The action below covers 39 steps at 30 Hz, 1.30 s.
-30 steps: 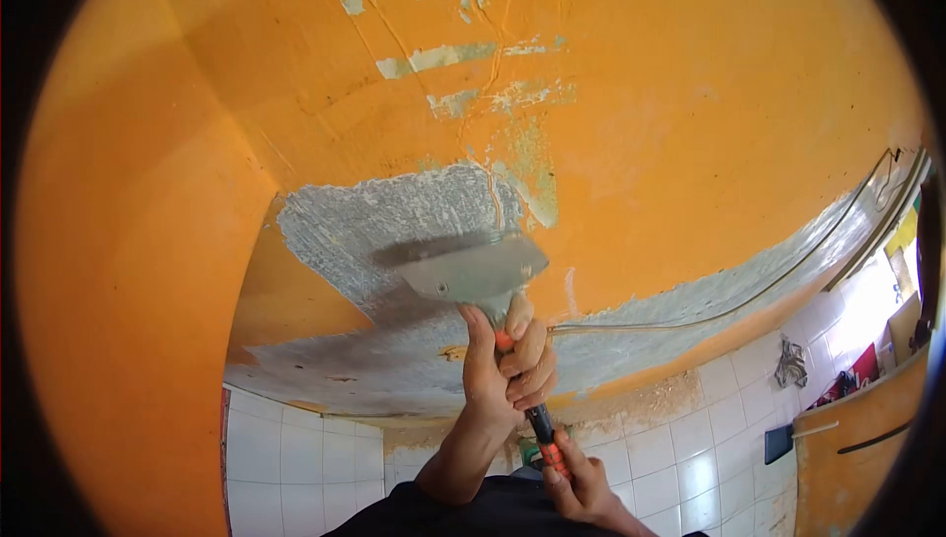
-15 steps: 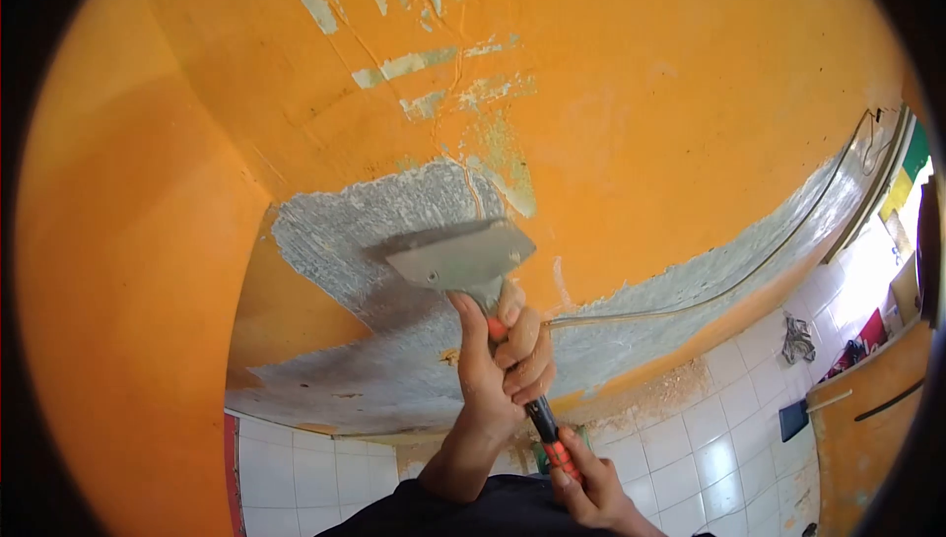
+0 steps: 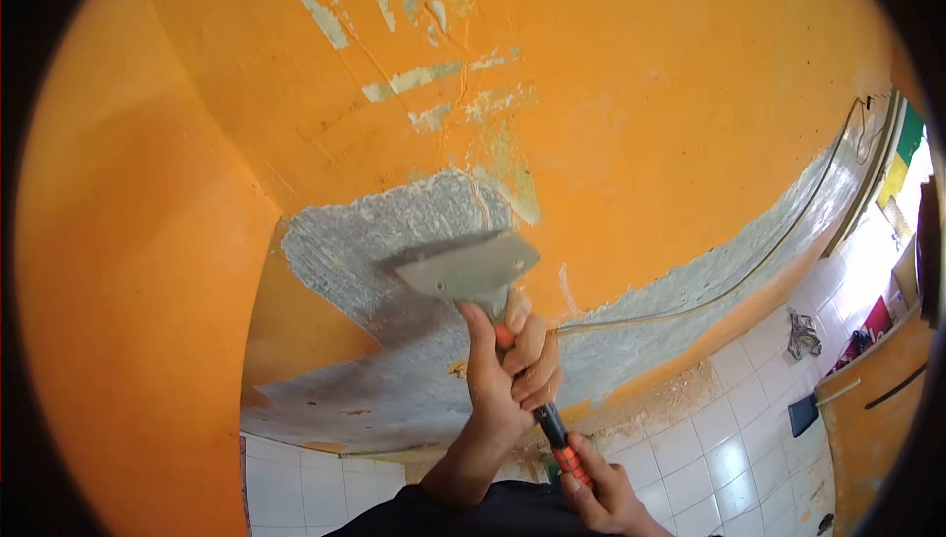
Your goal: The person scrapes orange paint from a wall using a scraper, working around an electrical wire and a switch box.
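Note:
A wide-bladed scraper (image 3: 471, 273) with a black and orange handle is raised against the orange painted wall surface (image 3: 631, 163). Its metal blade lies over a bare grey patch (image 3: 365, 241) where the paint is gone; whether the edge touches cannot be told. Close below the blade, my left hand (image 3: 512, 365) wraps around the upper handle, thumb towards the blade. My right hand (image 3: 603, 493) grips the orange lower end of the same handle.
A thin cable (image 3: 690, 312) runs along a long grey stripped band to the right. White tiles (image 3: 724, 458) lie below. A wooden cabinet (image 3: 872, 438) and a bright window (image 3: 872, 266) are at the right. Torn paint strips (image 3: 414, 79) show above.
The whole view has shifted slightly, so the wall, scraper and hands appear a little lower and further right. Both hands keep their hold, and the blade stays over the grey patch.

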Tool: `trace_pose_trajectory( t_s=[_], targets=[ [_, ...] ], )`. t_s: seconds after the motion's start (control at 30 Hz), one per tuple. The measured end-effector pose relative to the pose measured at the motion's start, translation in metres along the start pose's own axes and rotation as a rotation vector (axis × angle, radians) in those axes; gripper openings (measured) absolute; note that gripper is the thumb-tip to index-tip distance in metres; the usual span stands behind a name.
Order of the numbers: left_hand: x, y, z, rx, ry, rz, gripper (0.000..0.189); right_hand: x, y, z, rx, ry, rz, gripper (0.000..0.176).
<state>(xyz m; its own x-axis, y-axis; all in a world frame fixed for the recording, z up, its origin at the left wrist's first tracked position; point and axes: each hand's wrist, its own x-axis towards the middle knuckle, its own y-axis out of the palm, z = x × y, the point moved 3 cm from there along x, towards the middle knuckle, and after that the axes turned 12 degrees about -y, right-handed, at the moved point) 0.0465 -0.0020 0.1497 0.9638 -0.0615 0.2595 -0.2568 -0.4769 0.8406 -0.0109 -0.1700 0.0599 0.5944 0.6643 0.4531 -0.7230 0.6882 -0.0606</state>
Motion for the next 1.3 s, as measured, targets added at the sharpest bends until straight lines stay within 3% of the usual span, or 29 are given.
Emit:
trace_pose_trajectory(
  t_s=[0.03,0.07,0.17,0.2,0.23,0.47,0.57,0.63,0.77,0.9,0.97,1.07,1.2,1.3],
  targets=[
    [0.0,0.0,0.001,-0.004,0.017,0.023,0.047,0.001,0.0,0.0,-0.007,0.031,0.025,0.056],
    [-0.001,-0.001,0.003,-0.011,0.03,0.036,0.047,0.005,-0.004,0.0,-0.112,-0.083,0.014,0.056],
    [0.008,0.007,-0.007,-0.033,0.059,0.043,0.048,0.017,-0.011,0.002,-0.029,-0.02,0.019,0.056],
    [0.005,0.004,-0.004,-0.027,0.072,0.052,0.048,0.02,-0.011,0.013,-0.1,-0.169,-0.055,0.047],
    [0.004,0.007,0.001,-0.037,0.059,0.067,0.048,0.02,-0.013,0.011,-0.101,-0.188,-0.052,0.047],
    [0.013,0.009,-0.001,-0.067,0.105,0.093,0.049,0.028,-0.035,0.016,-0.037,-0.141,0.054,0.045],
    [0.014,0.004,0.009,-0.068,0.119,0.103,0.049,0.024,-0.042,0.006,0.081,-0.008,0.05,0.044],
    [0.023,0.018,-0.002,-0.049,0.145,0.087,0.049,0.041,-0.049,0.021,-0.109,-0.167,0.102,0.044],
    [0.017,0.008,0.009,-0.021,0.162,0.03,0.048,0.035,-0.052,0.006,-0.089,-0.243,0.081,0.044],
    [0.02,0.008,0.01,-0.025,0.178,0.065,0.048,0.033,-0.055,-0.001,-0.043,-0.192,0.107,0.044],
    [0.025,0.02,0.0,0.028,0.205,0.025,0.048,0.048,-0.056,0.012,-0.113,-0.308,0.079,0.045],
    [0.016,0.006,0.011,-0.009,0.166,0.028,0.049,0.025,-0.053,0.0,-0.059,-0.129,0.135,0.046],
    [0.004,-0.017,0.028,-0.049,0.116,-0.023,0.049,0.002,-0.043,-0.03,0.026,-0.053,0.09,0.046],
    [0.002,-0.021,0.023,0.057,0.119,-0.15,0.051,-0.006,-0.036,-0.061,0.04,0.033,0.13,0.056]
  ],
)
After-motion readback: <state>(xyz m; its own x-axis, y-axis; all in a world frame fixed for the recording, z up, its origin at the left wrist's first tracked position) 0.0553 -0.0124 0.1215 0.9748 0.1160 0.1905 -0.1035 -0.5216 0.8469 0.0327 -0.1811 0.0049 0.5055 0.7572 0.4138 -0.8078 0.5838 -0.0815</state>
